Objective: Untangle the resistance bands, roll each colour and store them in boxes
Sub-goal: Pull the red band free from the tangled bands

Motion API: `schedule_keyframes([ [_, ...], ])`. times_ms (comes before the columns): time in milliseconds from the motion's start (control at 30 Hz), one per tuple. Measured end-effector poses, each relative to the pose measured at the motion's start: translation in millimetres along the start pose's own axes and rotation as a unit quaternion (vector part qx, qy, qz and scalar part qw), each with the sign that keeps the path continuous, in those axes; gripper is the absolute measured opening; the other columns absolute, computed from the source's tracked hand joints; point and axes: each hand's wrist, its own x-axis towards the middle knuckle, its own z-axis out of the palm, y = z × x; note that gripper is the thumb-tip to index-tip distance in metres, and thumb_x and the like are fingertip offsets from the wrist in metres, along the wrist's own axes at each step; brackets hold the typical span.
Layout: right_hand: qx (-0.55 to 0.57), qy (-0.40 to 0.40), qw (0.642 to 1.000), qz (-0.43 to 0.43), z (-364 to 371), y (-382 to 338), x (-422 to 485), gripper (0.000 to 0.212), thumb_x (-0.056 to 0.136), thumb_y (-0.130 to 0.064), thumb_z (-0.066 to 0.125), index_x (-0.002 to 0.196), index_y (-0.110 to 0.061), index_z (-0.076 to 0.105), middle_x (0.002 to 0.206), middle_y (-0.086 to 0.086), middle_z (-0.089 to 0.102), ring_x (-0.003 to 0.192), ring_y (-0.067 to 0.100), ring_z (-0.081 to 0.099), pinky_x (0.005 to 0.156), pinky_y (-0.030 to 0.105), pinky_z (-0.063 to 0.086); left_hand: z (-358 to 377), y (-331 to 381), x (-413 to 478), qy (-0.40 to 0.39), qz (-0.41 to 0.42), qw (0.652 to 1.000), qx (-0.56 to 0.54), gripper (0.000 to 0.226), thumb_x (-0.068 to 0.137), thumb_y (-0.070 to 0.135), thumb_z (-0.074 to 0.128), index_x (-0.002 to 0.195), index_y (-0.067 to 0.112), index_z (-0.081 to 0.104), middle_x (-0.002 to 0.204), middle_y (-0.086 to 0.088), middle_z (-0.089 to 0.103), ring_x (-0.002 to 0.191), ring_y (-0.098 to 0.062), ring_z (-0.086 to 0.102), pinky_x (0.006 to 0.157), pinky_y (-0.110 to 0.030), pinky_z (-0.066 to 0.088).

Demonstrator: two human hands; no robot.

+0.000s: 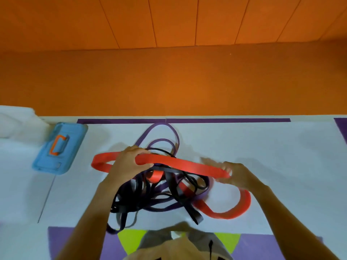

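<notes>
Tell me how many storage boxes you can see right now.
1: the blue box with an orange handle, at the far left of the table, left of the tangled bands. Others may sit out of frame.

Curled left hand; right hand (blurred) seemingly pinching.

Blurred right hand; black bands partly behind the left forearm.

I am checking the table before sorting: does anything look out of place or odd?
The red band, gripped by the left hand and right hand, runs through a tangled heap of black bands and purple bands. The blue box at the left lies askew to the table edge.
</notes>
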Motion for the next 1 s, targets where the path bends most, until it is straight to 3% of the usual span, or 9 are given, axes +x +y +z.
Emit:
schedule_keyframes([
  [100,-0.046,-0.028,0.998,0.016,18,24,7,0.038,0.072,-0.048,0.091,0.093,-0.035,0.063,0.084,-0.019,0.074,0.075,0.001,0.071,0.072,0.012,0.051,12,2,-22,-0.011,-0.014,0.999,0.050,0.044,0.082,0.043,0.086,0.122,0.033,0.072,0.115,0.018,0.065,0.108,-0.010,0.060,0.104,-0.040,0.048],
  [167,-0.040,-0.031,0.999,-0.003,37,38,17,0.049,0.064,-0.066,0.088,0.094,-0.032,0.069,0.086,-0.028,0.074,0.070,-0.003,0.070,0.070,0.023,0.054,20,1,-37,-0.001,-0.031,0.999,0.042,0.041,0.081,0.039,0.086,0.118,0.033,0.070,0.113,0.016,0.066,0.104,-0.011,0.064,0.097,-0.039,0.054],
  [267,-0.003,-0.046,0.998,-0.051,75,42,31,0.064,0.071,-0.086,0.070,0.094,-0.026,0.071,0.075,0.000,0.077,0.053,0.014,0.069,0.050,0.025,0.049,29,-2,-60,0.047,-0.068,0.996,0.034,0.034,0.080,0.035,0.084,0.109,0.035,0.067,0.106,0.017,0.067,0.097,-0.015,0.067,0.083,-0.034,0.053],
  [333,-0.019,-0.039,0.998,-0.040,94,34,41,0.046,0.087,-0.072,0.063,0.096,-0.027,0.070,0.074,0.000,0.077,0.060,0.017,0.072,0.055,0.029,0.053,32,-6,-76,0.080,-0.082,0.992,0.051,0.032,0.076,0.034,0.078,0.107,0.031,0.070,0.106,0.012,0.070,0.096,-0.023,0.069,0.080,-0.039,0.052],
  [400,-0.079,0.045,0.995,-0.027,106,28,50,0.025,0.096,-0.048,0.059,0.095,-0.025,0.069,0.078,-0.002,0.073,0.075,0.022,0.071,0.066,0.035,0.055,33,-13,-94,0.111,-0.095,0.989,0.038,0.034,0.073,0.035,0.071,0.106,0.024,0.072,0.106,0.006,0.071,0.097,-0.028,0.069,0.083,-0.043,0.053],
  [533,-0.060,0.183,0.979,-0.063,117,10,64,0.011,0.095,-0.022,0.063,0.084,-0.022,0.067,0.077,0.001,0.070,0.073,0.028,0.065,0.062,0.043,0.054,37,-29,-128,0.186,-0.124,0.972,0.065,0.029,0.074,0.020,0.076,0.102,0.017,0.074,0.110,-0.004,0.073,0.103,-0.038,0.067,0.095,-0.055,0.049],
  [633,-0.048,0.245,0.962,-0.108,118,-4,79,0.013,0.089,-0.008,0.072,0.093,-0.020,0.073,0.092,0.000,0.068,0.087,0.026,0.064,0.071,0.040,0.057,37,-38,-151,0.220,-0.187,0.954,0.085,0.046,0.066,-0.002,0.092,0.104,0.014,0.073,0.116,-0.009,0.073,0.114,-0.038,0.068,0.106,-0.062,0.044],
  [800,0.019,0.086,0.994,-0.059,123,-37,107,0.062,0.088,-0.006,0.078,0.142,-0.022,0.053,0.134,0.012,0.049,0.108,0.037,0.069,0.096,0.051,0.056,37,-56,-186,0.218,-0.205,0.944,0.142,0.050,0.063,-0.004,0.095,0.102,0.013,0.071,0.115,-0.008,0.074,0.115,-0.035,0.069,0.108,-0.061,0.039],
  [1000,-0.098,-0.036,0.995,-0.011,122,-52,120,0.121,0.065,-0.045,0.098,0.161,-0.038,0.026,0.148,0.009,0.041,0.134,0.039,0.055,0.109,0.054,0.049,48,-83,-193,0.194,-0.253,0.935,0.154,0.053,0.061,0.000,0.098,0.104,0.010,0.068,0.115,-0.016,0.072,0.114,-0.043,0.070,0.105,-0.072,0.042],
])
